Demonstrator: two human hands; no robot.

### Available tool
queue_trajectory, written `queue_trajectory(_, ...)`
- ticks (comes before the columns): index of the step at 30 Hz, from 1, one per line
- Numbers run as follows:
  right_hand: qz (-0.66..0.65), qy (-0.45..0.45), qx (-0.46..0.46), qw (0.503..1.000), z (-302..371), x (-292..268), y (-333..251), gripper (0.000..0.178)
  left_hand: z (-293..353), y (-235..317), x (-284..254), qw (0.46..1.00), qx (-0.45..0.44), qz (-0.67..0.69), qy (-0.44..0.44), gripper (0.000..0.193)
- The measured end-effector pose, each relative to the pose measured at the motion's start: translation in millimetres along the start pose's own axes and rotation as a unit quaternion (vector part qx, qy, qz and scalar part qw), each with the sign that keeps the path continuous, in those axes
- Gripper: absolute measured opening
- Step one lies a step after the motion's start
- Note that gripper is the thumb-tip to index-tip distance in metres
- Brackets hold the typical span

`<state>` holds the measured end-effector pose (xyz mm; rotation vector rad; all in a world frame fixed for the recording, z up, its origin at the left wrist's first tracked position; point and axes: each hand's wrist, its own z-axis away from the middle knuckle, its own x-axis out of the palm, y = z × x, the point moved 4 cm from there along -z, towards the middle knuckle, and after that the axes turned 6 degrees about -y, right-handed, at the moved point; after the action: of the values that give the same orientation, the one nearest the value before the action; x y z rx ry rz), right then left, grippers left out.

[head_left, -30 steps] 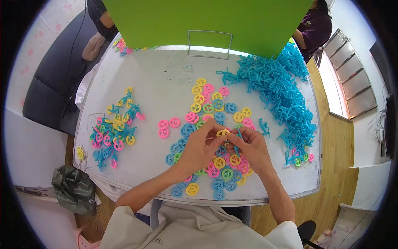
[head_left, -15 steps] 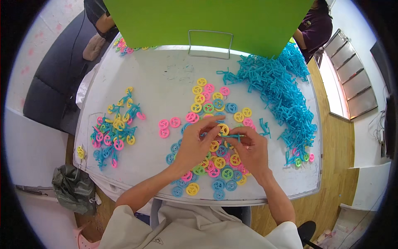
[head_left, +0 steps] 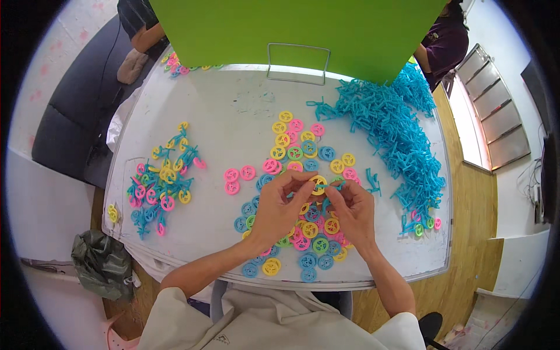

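Observation:
My left hand (head_left: 279, 209) pinches a small yellow plastic wheel (head_left: 318, 178) between thumb and fingers. In my right hand (head_left: 353, 214) is a blue plastic fork piece (head_left: 340, 186), gripped with thumb and fingertips, its end against the wheel. Whether the two parts are joined cannot be made out behind the fingers. Under and around both hands lie loose wheels in yellow, pink, blue and green, such as a yellow wheel (head_left: 310, 230) and a blue wheel (head_left: 308, 260).
A large heap of blue fork pieces (head_left: 402, 134) covers the right side of the white table (head_left: 204, 105). At the left is a pile of forks with wheels attached (head_left: 166, 175). A green panel (head_left: 291, 29) with a wire handle (head_left: 298, 44) stands at the back. Two other people are partly visible beyond.
The yellow wheel has shifted slightly right and turned more face-on. The fork piece has tilted, and its end now reaches across the wheel. My right hand has turned a little inward.

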<state>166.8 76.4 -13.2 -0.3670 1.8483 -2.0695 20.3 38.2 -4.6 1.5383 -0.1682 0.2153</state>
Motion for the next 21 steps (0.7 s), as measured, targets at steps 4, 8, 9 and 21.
queue_trajectory(4,-0.012,0.005,0.013,1.000,1,4,0,0.015,3,-5,-3,0.997,0.013,-0.063,0.033,0.022)
queue_trajectory(8,-0.020,0.007,0.010,1.000,4,8,0,0.015,4,0,0,0.998,0.017,-0.032,0.049,0.021)
queue_trajectory(9,-0.034,0.000,0.009,0.999,4,10,0,0.015,4,-1,1,0.998,0.017,-0.032,0.049,0.021)
queue_trajectory(21,-0.141,-0.030,0.065,0.988,3,17,14,0.016,9,-18,3,0.980,-0.063,0.134,0.136,0.021)
